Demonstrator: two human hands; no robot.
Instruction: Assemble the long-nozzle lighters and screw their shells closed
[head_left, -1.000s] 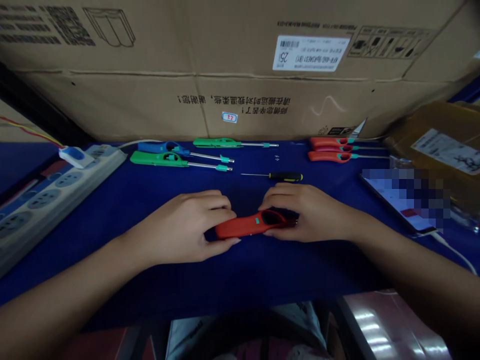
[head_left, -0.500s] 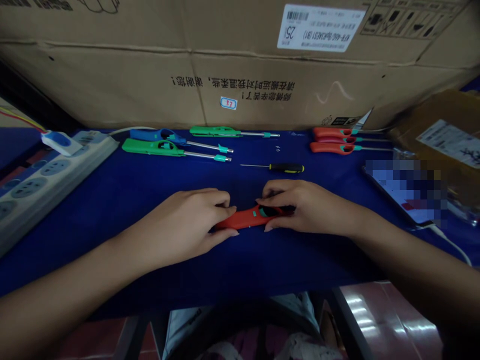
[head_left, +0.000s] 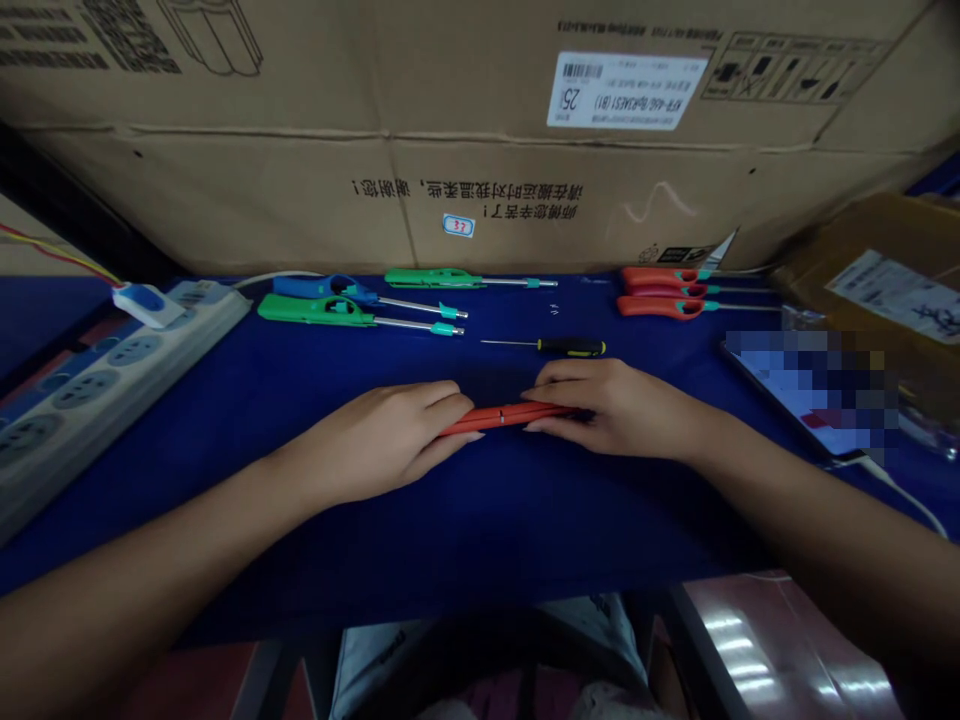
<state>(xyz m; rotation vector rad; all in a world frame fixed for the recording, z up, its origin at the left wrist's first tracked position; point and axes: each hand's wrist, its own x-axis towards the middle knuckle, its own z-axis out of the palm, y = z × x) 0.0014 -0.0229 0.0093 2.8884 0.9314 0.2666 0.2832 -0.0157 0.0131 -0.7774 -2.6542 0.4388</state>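
A red long-neck lighter (head_left: 504, 416) is held between my two hands above the blue tabletop, its narrow edge with a seam facing me. My left hand (head_left: 401, 435) pinches its left end between thumb and fingers. On the right end, my right hand (head_left: 600, 405) has its fingers and thumb closed, hiding that part. Just beyond lies a screwdriver (head_left: 571, 347) with a black and yellow handle. Tiny pale pieces (head_left: 554, 309), too small to name, lie farther back.
Green lighters (head_left: 315, 309) and a blue lighter (head_left: 352, 290) lie at back left, several red lighters (head_left: 660, 307) at back right. A power strip (head_left: 112, 390) runs along the left. A phone (head_left: 802, 390) with a cable is on the right. Behind stands a cardboard box (head_left: 300, 200).
The red lighter has been turned about its length, from its broad side with the green trigger to its seam edge. Both hands still grip it. The camera view has tilted slightly up.
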